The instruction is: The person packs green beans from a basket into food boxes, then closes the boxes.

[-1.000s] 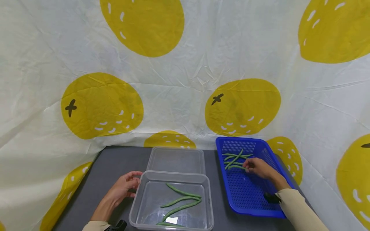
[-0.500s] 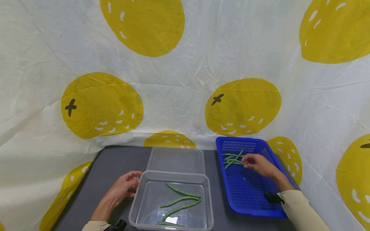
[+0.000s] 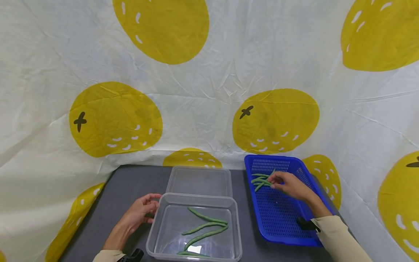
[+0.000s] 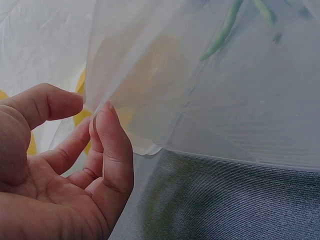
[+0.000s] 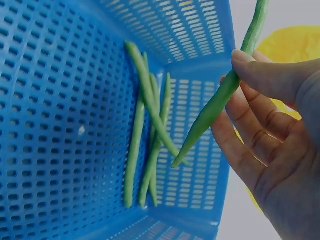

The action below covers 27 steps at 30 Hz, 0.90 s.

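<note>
My right hand (image 3: 289,185) pinches a green bean (image 5: 212,110) between thumb and fingers, above the blue basket (image 3: 278,238). In the right wrist view the bean hangs at a slant, its lower tip pointing toward several other green beans (image 5: 136,150) on the basket floor. Some of those lie crossed over each other at one end. My left hand (image 3: 139,214) rests its loosely bent fingertips against the left wall of a clear plastic container (image 3: 194,198). Inside that container lie several green beans (image 3: 204,238), spread apart toward the right side.
A clear flat lid (image 3: 199,179) lies on the dark grey table (image 3: 140,178) behind the container. A white sheet with yellow fruit prints (image 3: 196,109) hangs around the back and sides. The basket's raised rim stands to the right of the container.
My right hand has moved up and left within the basket, bringing a green bean with it. The left hand and the container have stayed in place.
</note>
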Motion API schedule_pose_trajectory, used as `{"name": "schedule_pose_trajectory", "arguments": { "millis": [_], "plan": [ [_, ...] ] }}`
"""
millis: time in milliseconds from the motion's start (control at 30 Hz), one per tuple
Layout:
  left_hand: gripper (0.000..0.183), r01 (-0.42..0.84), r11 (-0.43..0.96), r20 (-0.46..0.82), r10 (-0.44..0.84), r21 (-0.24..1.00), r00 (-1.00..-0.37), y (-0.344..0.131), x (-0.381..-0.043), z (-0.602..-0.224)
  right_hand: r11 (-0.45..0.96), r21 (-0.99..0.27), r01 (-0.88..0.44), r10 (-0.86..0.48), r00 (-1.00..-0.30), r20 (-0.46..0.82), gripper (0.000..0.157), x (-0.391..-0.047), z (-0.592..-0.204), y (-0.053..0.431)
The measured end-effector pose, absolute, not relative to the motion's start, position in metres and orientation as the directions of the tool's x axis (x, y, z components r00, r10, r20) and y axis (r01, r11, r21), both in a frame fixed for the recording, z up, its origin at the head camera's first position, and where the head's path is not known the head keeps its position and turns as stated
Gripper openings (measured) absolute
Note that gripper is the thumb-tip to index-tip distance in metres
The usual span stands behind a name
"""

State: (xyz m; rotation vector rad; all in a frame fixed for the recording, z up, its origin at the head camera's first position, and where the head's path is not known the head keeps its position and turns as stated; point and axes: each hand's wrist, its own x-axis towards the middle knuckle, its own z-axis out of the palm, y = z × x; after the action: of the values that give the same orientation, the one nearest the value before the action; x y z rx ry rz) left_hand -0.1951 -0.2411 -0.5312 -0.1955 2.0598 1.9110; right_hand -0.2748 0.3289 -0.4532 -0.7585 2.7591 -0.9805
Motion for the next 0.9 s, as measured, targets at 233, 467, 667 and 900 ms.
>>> {"name": "schedule_pose_trajectory", "arguments": {
  "millis": [233,467,667,900],
  "plan": [
    [0.050,-0.315,0.099,-0.325,0.116,0.944,-0.939,-0.240,-0.195,-0.531,0.607,-0.644,-0.466,-0.534,-0.839,0.105,0.015,-0.270,-0.446,0.311],
    [0.050,-0.314,0.107,-0.325,0.106,0.943,-0.940,-0.240,-0.195,-0.531,0.548,-0.684,-0.482,-0.581,-0.807,0.103,0.015,-0.265,-0.444,0.288],
    [0.049,-0.308,0.105,-0.319,0.112,0.946,-0.941,-0.240,-0.194,-0.531,0.496,-0.688,-0.530,-0.617,-0.772,0.150,0.015,-0.261,-0.442,0.270],
    [0.049,-0.302,0.103,-0.313,0.118,0.948,-0.942,-0.240,-0.193,-0.532,0.471,-0.703,-0.533,-0.652,-0.747,0.129,0.017,-0.253,-0.439,0.251]
  ]
}}
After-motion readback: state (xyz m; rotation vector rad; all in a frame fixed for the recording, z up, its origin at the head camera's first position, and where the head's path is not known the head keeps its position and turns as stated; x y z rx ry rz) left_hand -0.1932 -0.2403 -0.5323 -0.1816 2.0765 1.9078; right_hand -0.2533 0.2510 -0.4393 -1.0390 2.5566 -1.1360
